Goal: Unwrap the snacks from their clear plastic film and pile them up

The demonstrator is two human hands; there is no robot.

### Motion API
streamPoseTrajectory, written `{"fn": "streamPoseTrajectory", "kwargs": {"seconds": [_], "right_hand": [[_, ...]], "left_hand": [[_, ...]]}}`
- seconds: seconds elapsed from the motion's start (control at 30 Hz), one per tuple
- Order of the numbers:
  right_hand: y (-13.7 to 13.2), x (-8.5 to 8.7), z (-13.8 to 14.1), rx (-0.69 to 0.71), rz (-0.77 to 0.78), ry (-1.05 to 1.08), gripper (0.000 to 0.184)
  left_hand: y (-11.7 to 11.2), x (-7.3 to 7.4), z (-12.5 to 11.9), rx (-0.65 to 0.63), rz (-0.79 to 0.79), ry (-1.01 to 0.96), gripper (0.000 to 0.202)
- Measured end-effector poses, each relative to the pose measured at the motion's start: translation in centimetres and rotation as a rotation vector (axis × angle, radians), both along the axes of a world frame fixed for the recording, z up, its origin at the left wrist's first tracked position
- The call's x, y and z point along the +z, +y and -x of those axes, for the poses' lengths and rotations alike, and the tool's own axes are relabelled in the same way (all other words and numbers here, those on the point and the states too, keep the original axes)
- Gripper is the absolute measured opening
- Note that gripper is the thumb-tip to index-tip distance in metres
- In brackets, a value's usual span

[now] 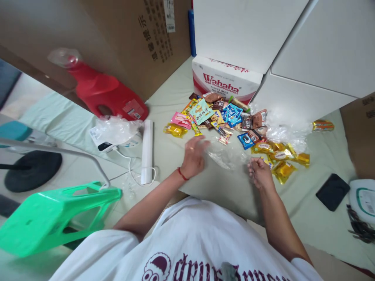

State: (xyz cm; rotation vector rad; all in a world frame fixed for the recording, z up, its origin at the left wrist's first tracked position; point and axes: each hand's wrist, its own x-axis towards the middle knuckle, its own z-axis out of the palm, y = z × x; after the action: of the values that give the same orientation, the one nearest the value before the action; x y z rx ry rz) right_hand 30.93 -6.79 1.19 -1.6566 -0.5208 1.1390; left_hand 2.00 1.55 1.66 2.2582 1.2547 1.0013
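Observation:
A clear plastic bag (227, 156) lies stretched between my two hands on the pale green sheet. My left hand (192, 156), with a red string at the wrist, pinches the bag's left edge. My right hand (259, 171) is curled closed on the bag's right edge. Just beyond the bag lies a heap of small snack packets (222, 117) in pink, blue, brown and teal. Several yellow packets (283, 158) sit right beside my right hand.
A Wahaha carton (225, 80) and white boxes (293, 47) stand behind the snacks. A red jug (105, 91), a crumpled plastic bag (115, 128) and a white roll (147, 150) lie left. A green stool (58, 212) is near left, a black phone (332, 191) right.

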Motion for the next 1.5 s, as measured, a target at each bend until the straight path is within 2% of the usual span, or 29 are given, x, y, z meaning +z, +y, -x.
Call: {"fn": "streamPoseTrajectory", "kwargs": {"seconds": [0.07, 0.13, 0.23, 0.33, 0.4, 0.43, 0.53, 0.57, 0.7, 0.8, 0.87, 0.93, 1.0, 1.07, 1.1, 1.17, 1.23, 1.3, 1.4, 1.5], "right_hand": [[-0.1, 0.1, 0.3, 0.017, 0.0, 0.006, 0.046], [-0.2, 0.1, 0.4, 0.032, -0.008, 0.014, 0.048], [-0.5, -0.1, 0.2, 0.034, -0.011, 0.008, 0.048], [-0.8, -0.6, -0.3, 0.023, -0.018, -0.014, 0.046], [-0.9, -1.0, -0.7, 0.022, -0.017, -0.022, 0.045], [-1.0, -1.2, -0.9, 0.022, -0.011, -0.021, 0.045], [-0.9, -1.5, -1.6, 0.018, -0.009, -0.02, 0.046], [-0.9, -1.5, -1.8, 0.017, -0.012, -0.023, 0.046], [-0.5, -1.7, -2.6, 0.04, 0.002, -0.054, 0.046], [-0.3, -1.4, -3.5, 0.101, 0.037, -0.105, 0.047], [-0.4, -0.5, -4.4, 0.209, 0.077, -0.246, 0.039], [-0.5, 1.1, -5.0, 0.277, 0.094, -0.583, 0.029], [-0.8, 3.0, -4.7, 0.229, 0.048, -1.001, 0.024], [-0.9, 4.3, -2.9, 0.223, -0.063, -1.249, 0.024], [-1.0, 4.5, -1.5, 0.317, -0.135, -1.274, 0.024], [-1.1, 3.9, 2.0, 0.667, -0.286, -1.198, 0.026], [-1.4, 2.5, 5.4, 1.03, -0.407, -1.093, 0.03], [-2.1, 1.1, 8.0, 1.271, -0.475, -1.0, 0.036], [-3.3, 0.6, 9.9, 1.453, -0.522, -0.882, 0.039], [-4.0, 1.6, 10.1, 1.533, -0.553, -0.81, 0.04]], "left_hand": [[-0.7, 0.9, -1.4, -0.317, -0.065, 0.134, 0.077], [-0.4, 1.0, -2.7, -0.497, 0.004, 0.188, 0.093], [1.3, 0.2, -4.0, -0.532, 0.234, 0.135, 0.113], [2.7, -0.8, -4.1, -0.501, 0.368, 0.134, 0.119], [3.0, -1.1, -3.6, -0.505, 0.368, 0.19, 0.11], [2.9, -1.2, -3.2, -0.512, 0.353, 0.214, 0.098], [2.1, -1.1, -1.5, -0.562, 0.25, 0.22, 0.037], [1.7, -1.0, -0.7, -0.59, 0.206, 0.21, 0.024], [-0.2, -1.1, 2.8, -0.695, 0.106, 0.214, 0.019], [-1.5, -1.3, 5.2, -0.748, 0.153, 0.25, 0.016], [-2.0, -1.3, 6.2, -0.757, 0.229, 0.222, 0.017], [-2.4, -1.4, 6.4, -0.706, 0.309, 0.168, 0.025], [-2.6, -1.6, 5.9, -0.6, 0.364, 0.148, 0.038], [-2.8, -1.8, 5.0, -0.53, 0.388, 0.169, 0.047], [-2.9, -2.0, 4.6, -0.517, 0.39, 0.184, 0.048], [-3.0, -2.2, 4.2, -0.494, 0.396, 0.215, 0.044], [-2.9, -2.1, 4.3, -0.442, 0.422, 0.253, 0.037], [-2.5, -1.9, 4.8, -0.4, 0.47, 0.277, 0.029], [-1.7, -1.5, 5.6, -0.359, 0.582, 0.223, 0.024], [-0.9, -1.3, 5.5, -0.25, 0.667, 0.111, 0.032]]}}
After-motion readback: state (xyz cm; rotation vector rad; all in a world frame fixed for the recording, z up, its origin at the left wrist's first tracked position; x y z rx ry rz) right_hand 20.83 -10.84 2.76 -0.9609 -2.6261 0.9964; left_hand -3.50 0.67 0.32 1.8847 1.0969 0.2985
